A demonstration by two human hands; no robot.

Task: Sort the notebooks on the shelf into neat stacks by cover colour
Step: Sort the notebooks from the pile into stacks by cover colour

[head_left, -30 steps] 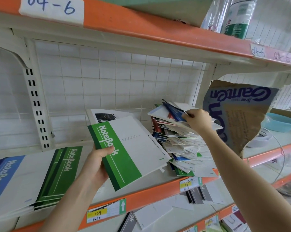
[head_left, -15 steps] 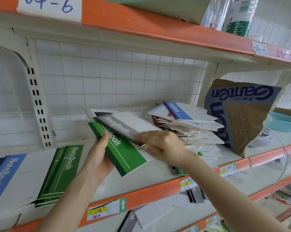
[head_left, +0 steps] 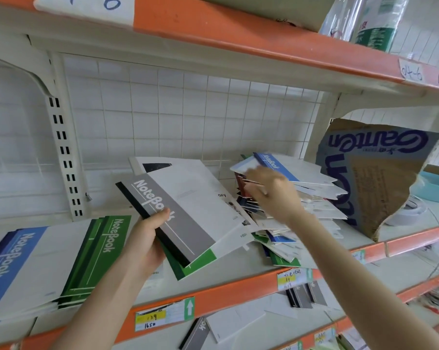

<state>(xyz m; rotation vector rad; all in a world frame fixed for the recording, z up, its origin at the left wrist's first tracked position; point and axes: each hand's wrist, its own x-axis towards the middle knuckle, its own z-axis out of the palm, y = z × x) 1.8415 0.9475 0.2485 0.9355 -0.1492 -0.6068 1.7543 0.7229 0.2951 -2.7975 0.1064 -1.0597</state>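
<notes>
Head view: grey notebook [head_left: 178,210] lies in left hand [head_left: 144,239] grip.

The grey notebook [head_left: 173,218] has a black spine and white lettering; beneath it shows a green cover [head_left: 203,261]. Left of the grey notebook lie a green-and-white stack [head_left: 107,248] and a blue-and-white stack [head_left: 11,261]. The shelf edge [head_left: 238,295] is orange, the grid [head_left: 188,109] white, and the cardboard [head_left: 380,188] brown with blue print.
</notes>
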